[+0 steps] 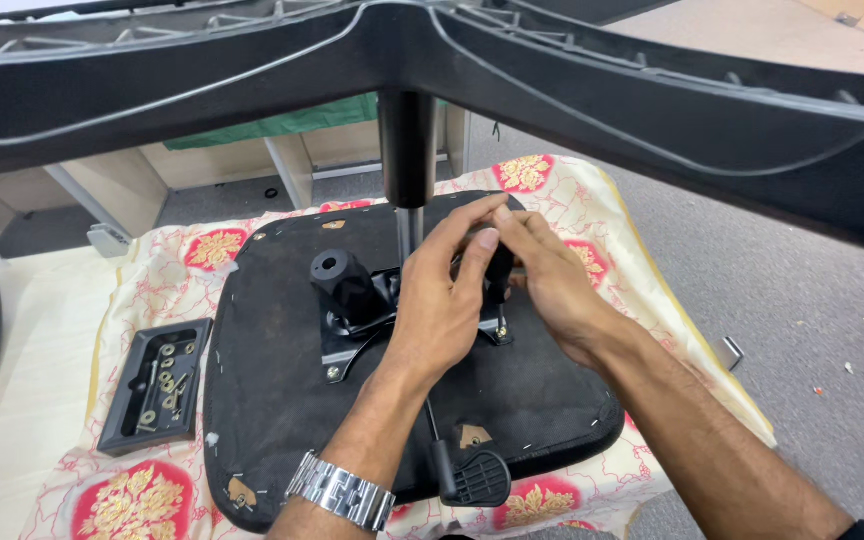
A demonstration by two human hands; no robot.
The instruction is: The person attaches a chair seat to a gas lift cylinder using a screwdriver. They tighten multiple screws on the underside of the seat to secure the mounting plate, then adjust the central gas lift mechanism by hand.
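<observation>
An upturned black chair seat (282, 400) lies on a floral cloth. A metal mechanism plate (352, 335) is bolted to its underside. A black gas cylinder (407, 150) with a chrome rod (409, 235) rises from it to the black star base (652, 110) overhead. My left hand (442, 305), a metal watch on its wrist, and my right hand (552, 285) meet just right of the rod. Both pinch a small black knob (500, 268) on the mechanism, which their fingers mostly hide. A black round post (342, 280) stands to the left.
A black tray (157, 385) with several screws and washers lies on the floral cloth (152, 500) left of the seat. A black lever paddle (474, 478) sticks out at the seat's near edge. Grey carpet (782, 300) lies to the right, and wooden furniture legs (292, 170) stand behind.
</observation>
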